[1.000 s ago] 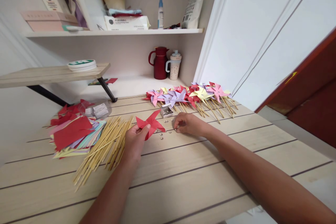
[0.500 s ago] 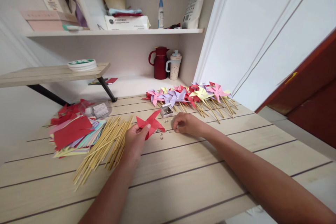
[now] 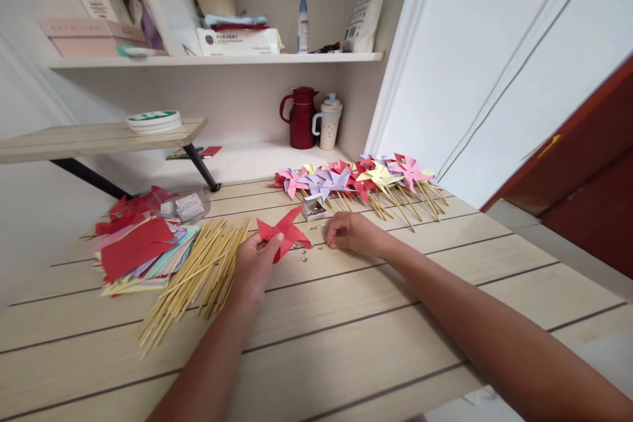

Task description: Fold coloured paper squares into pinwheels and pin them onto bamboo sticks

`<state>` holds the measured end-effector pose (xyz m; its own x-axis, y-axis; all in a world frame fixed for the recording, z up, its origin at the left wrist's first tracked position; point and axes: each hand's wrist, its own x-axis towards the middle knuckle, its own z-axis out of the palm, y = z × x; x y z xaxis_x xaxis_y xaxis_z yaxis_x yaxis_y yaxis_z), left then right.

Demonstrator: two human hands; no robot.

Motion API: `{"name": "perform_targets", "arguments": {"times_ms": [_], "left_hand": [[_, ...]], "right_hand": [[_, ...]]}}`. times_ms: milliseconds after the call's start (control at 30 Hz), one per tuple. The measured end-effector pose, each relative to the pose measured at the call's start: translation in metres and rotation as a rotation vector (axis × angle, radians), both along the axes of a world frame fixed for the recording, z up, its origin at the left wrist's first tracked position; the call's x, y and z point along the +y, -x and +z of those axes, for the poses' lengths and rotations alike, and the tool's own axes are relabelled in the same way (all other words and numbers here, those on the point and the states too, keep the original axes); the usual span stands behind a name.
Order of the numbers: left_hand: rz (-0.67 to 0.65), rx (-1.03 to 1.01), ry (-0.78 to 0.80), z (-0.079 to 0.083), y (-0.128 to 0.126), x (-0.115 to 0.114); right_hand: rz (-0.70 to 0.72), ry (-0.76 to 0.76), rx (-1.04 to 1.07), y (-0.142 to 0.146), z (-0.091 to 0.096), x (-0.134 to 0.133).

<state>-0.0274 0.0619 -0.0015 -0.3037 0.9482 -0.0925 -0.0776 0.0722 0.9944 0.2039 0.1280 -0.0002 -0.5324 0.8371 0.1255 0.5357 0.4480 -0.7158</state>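
Observation:
Thumb and fingers of my left hand (image 3: 257, 256) pinch a red paper pinwheel (image 3: 283, 235) without a stick, its blades folded to the centre. My right hand (image 3: 350, 233) rests low over the table, fingers curled together by a few loose thumbtacks (image 3: 304, 260); whatever is between its fingertips is hidden or too small to name. Just behind the pinwheel stands a small open box (image 3: 313, 210) with shiny tacks inside. Left of my left hand lies a heap of thin wooden sticks (image 3: 198, 277).
Finished pinwheels (image 3: 380, 178) on sticks lie at the back right. Stacked coloured paper (image 3: 138, 250) and a clear plastic packet (image 3: 190, 207) are on the left, below a small raised shelf (image 3: 99, 138). A red jug (image 3: 302, 120) and a cup (image 3: 329, 122) stand behind.

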Motion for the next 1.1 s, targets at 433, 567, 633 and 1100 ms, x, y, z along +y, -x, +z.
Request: {"name": "perform_targets", "arguments": {"times_ms": [433, 567, 633, 1100], "left_hand": [[0.031, -0.082, -0.048, 0.000, -0.003, -0.001], [0.073, -0.113, -0.085, -0.002, -0.004, -0.001], [0.074, -0.108, -0.102, -0.004, -0.004, -0.001], [0.009, -0.068, -0.108, -0.005, -0.010, -0.001]], "right_hand": [[-0.307, 0.026, 0.260, -0.005, 0.005, 0.002], [-0.355, 0.203, 0.551, 0.000, 0.014, -0.004], [-0.341, 0.253, 0.664, 0.006, 0.018, -0.009], [-0.138, 0.238, 0.658, 0.040, 0.018, -0.038]]}}
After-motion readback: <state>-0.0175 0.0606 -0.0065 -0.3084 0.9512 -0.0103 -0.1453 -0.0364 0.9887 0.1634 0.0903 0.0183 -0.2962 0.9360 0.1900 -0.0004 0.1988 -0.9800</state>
